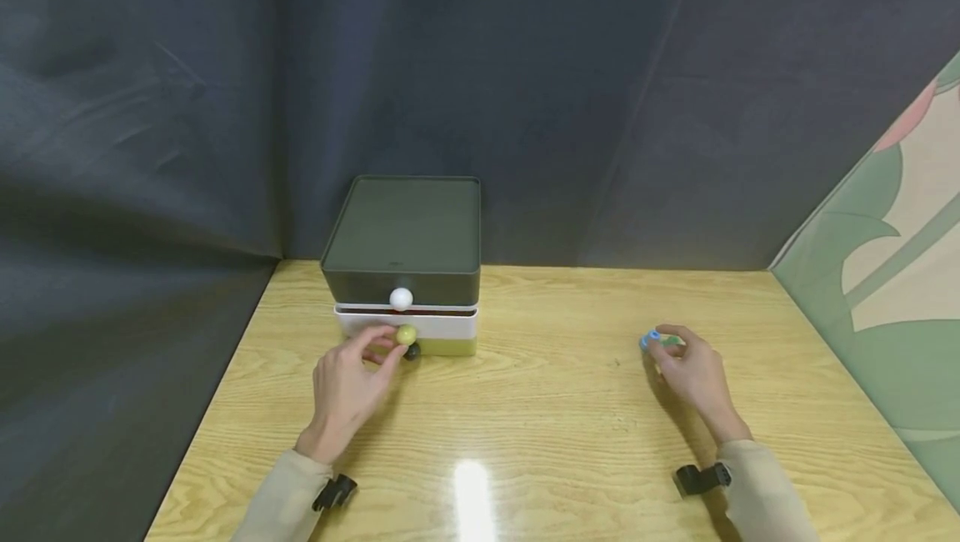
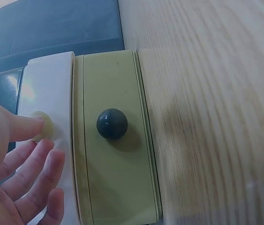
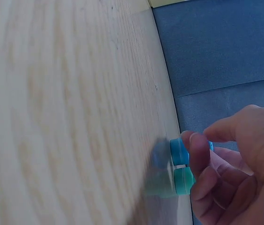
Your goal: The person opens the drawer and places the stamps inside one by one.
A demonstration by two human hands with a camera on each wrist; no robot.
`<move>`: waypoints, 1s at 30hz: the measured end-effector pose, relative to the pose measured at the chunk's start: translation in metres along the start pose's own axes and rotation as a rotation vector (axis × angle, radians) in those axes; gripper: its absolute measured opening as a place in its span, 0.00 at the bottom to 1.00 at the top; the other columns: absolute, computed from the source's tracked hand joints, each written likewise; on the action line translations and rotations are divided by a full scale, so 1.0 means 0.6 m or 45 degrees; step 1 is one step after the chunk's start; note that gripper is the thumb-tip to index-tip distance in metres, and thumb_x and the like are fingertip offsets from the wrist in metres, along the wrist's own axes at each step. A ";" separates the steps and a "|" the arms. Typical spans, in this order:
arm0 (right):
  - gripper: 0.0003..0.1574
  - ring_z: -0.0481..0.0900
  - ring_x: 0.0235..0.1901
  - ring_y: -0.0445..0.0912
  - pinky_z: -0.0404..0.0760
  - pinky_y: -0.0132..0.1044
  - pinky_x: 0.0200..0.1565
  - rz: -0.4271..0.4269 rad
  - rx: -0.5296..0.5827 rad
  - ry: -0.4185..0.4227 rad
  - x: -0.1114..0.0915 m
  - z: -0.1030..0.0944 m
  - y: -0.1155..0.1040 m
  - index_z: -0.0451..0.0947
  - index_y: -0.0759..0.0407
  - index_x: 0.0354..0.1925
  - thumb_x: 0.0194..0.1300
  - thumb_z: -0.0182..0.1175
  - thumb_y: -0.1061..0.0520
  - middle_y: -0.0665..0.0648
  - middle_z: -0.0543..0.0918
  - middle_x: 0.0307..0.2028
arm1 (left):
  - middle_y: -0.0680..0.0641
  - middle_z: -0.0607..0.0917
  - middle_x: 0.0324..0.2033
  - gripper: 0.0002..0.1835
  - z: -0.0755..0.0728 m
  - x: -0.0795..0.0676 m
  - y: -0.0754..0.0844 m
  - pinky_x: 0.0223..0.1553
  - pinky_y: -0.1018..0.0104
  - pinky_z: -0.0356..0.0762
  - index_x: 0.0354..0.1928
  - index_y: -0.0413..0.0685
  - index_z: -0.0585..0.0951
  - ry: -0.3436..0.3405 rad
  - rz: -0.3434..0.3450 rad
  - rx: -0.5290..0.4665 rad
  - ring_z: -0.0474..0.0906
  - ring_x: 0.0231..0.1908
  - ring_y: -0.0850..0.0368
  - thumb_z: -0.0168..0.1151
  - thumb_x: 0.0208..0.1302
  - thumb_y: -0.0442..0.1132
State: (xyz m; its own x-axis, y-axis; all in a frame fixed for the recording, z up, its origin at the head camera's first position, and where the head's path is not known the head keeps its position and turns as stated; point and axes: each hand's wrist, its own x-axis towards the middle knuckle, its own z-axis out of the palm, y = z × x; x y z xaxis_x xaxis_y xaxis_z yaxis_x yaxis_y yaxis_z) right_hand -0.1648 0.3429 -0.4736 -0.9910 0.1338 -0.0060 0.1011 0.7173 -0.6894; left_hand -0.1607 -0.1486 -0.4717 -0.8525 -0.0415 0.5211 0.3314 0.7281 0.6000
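Note:
A small chest of drawers has a dark top drawer (image 1: 438, 287), a white middle drawer (image 1: 450, 326) and an olive-yellow bottom drawer (image 2: 115, 178). The white drawer stands slightly forward, with a thin reddish gap above its front. My left hand (image 1: 348, 383) pinches this drawer's yellow-green round knob (image 1: 407, 334) between thumb and index finger. Over at the right, my right hand (image 1: 693, 371) has thumb and fingertips around a small blue cylinder-shaped piece (image 3: 178, 152), which sits upright on the table. Right beside it stands a similar green piece (image 3: 183, 181), partly covered by the curled fingers.
A white knob (image 1: 401, 299) sticks out from the top drawer and a black knob (image 2: 112, 124) from the bottom one. Dark cloth (image 1: 525, 108) hangs behind the wooden table (image 1: 555, 409). Patterned fabric (image 1: 900, 300) borders the right side.

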 end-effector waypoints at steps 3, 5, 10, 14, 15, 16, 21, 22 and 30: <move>0.38 0.88 0.26 0.44 0.78 0.35 0.25 -0.008 -0.003 0.007 0.002 -0.001 0.000 0.68 0.69 0.73 0.82 0.56 0.42 0.76 0.88 0.51 | 0.55 0.94 0.34 0.14 0.001 0.003 0.000 0.28 0.61 0.79 0.46 0.54 0.91 0.009 -0.021 -0.007 0.89 0.26 0.59 0.82 0.58 0.43; 0.38 0.88 0.26 0.44 0.77 0.35 0.24 -0.012 -0.004 0.008 0.003 -0.001 0.000 0.68 0.69 0.73 0.81 0.57 0.42 0.76 0.88 0.50 | 0.55 0.94 0.33 0.13 0.002 0.005 0.000 0.28 0.61 0.79 0.46 0.54 0.91 0.012 -0.036 -0.008 0.89 0.26 0.59 0.81 0.59 0.44; 0.37 0.88 0.26 0.44 0.76 0.35 0.21 -0.032 -0.004 0.003 0.005 -0.002 -0.002 0.70 0.70 0.71 0.81 0.58 0.43 0.76 0.88 0.50 | 0.55 0.94 0.33 0.13 0.003 0.010 -0.001 0.29 0.61 0.78 0.45 0.55 0.91 0.004 -0.079 -0.007 0.89 0.27 0.59 0.81 0.60 0.46; 0.36 0.89 0.27 0.44 0.76 0.34 0.20 -0.046 0.000 -0.002 0.005 -0.001 -0.002 0.71 0.70 0.71 0.81 0.58 0.44 0.77 0.88 0.51 | 0.55 0.94 0.33 0.13 0.005 0.011 -0.003 0.29 0.61 0.77 0.45 0.54 0.91 0.001 -0.092 -0.011 0.89 0.27 0.59 0.80 0.61 0.47; 0.35 0.89 0.27 0.44 0.75 0.34 0.20 -0.047 0.000 -0.003 0.005 0.000 -0.003 0.71 0.70 0.70 0.82 0.58 0.44 0.77 0.88 0.51 | 0.55 0.94 0.33 0.12 0.005 0.010 -0.005 0.29 0.62 0.77 0.45 0.54 0.91 -0.004 -0.096 -0.008 0.89 0.27 0.59 0.80 0.61 0.47; 0.35 0.89 0.27 0.44 0.75 0.34 0.20 -0.050 0.001 -0.001 0.005 0.000 -0.002 0.71 0.70 0.70 0.82 0.58 0.45 0.77 0.88 0.50 | 0.54 0.94 0.33 0.11 0.005 0.008 -0.006 0.29 0.61 0.78 0.44 0.54 0.91 -0.011 -0.097 -0.004 0.89 0.27 0.59 0.79 0.62 0.47; 0.34 0.89 0.27 0.45 0.78 0.33 0.22 -0.047 0.027 -0.011 0.001 0.003 -0.001 0.71 0.71 0.69 0.81 0.59 0.46 0.77 0.88 0.50 | 0.56 0.92 0.30 0.11 0.008 -0.008 -0.018 0.33 0.58 0.79 0.39 0.56 0.90 -0.164 -0.199 0.079 0.87 0.29 0.61 0.73 0.68 0.54; 0.34 0.89 0.27 0.45 0.79 0.33 0.23 -0.045 0.032 -0.012 -0.001 0.003 0.000 0.72 0.71 0.69 0.81 0.60 0.46 0.76 0.88 0.50 | 0.56 0.92 0.31 0.13 0.009 -0.011 -0.020 0.34 0.58 0.79 0.39 0.56 0.90 -0.211 -0.229 0.101 0.87 0.30 0.61 0.72 0.68 0.56; 0.33 0.89 0.27 0.44 0.82 0.32 0.29 -0.059 0.009 0.025 -0.005 0.000 0.002 0.75 0.69 0.66 0.79 0.62 0.44 0.73 0.90 0.48 | 0.58 0.92 0.35 0.20 0.030 -0.005 -0.017 0.35 0.56 0.79 0.45 0.57 0.90 -0.423 -0.301 0.201 0.88 0.36 0.53 0.67 0.69 0.63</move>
State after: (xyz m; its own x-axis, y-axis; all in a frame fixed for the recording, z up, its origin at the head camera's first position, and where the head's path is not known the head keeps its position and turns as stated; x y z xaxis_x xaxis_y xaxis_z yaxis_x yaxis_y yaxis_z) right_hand -0.1619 0.3432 -0.4747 -0.9927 0.1140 0.0406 0.0541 0.7185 -0.6934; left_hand -0.1687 -0.1437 -0.4902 -0.9898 -0.0158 0.1413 0.0677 0.8216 0.5660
